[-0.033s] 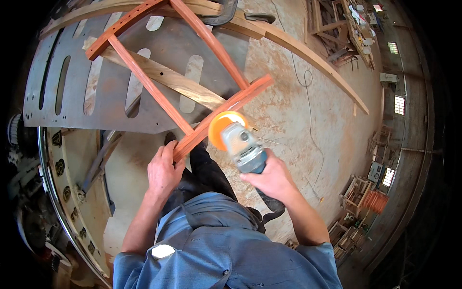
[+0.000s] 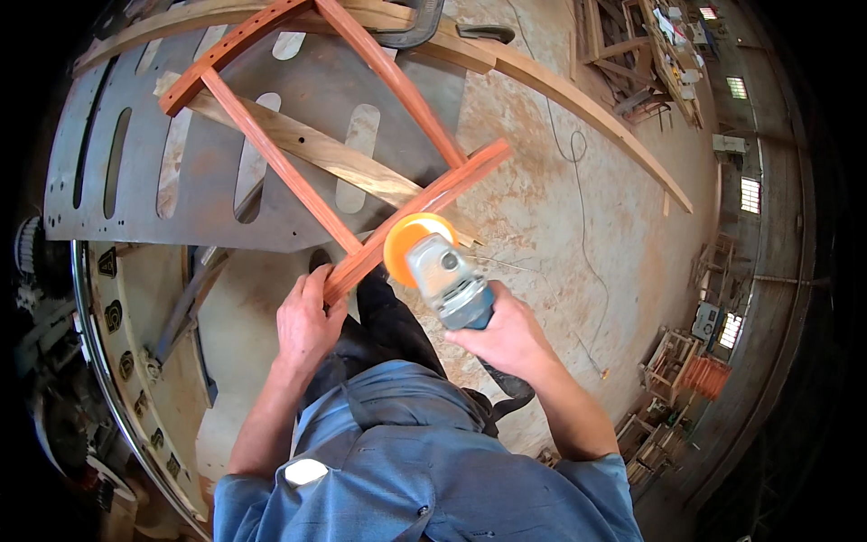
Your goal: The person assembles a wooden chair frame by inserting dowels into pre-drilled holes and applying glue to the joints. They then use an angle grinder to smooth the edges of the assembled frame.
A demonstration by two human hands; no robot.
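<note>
A reddish-brown wooden frame [image 2: 271, 152], like part of a chair, lies over a slotted metal table with its near rail [image 2: 474, 172] jutting past the edge. My left hand [image 2: 310, 318] grips the lower left end of that rail, fingers wrapped round it. In my right hand [image 2: 510, 332] is an angle grinder [image 2: 449, 282] with a blue-and-grey body, held by its handle. Its round orange disc [image 2: 397, 248], blurred at the rim, is at the near side of the rail; whether they touch I cannot tell.
Under the frame, a pale plank [image 2: 348, 163] crosses the metal table [image 2: 212, 163]. A long wooden beam [image 2: 578, 108] runs along the far side, near a dark clamp [image 2: 488, 33]. A thin cable [image 2: 587, 244] trails over the dusty floor. Wooden pieces [image 2: 623, 54] are piled at far right.
The grinder and my right hand have shifted slightly left and down along the rail. My left hand and the frame are nearly where they were.
</note>
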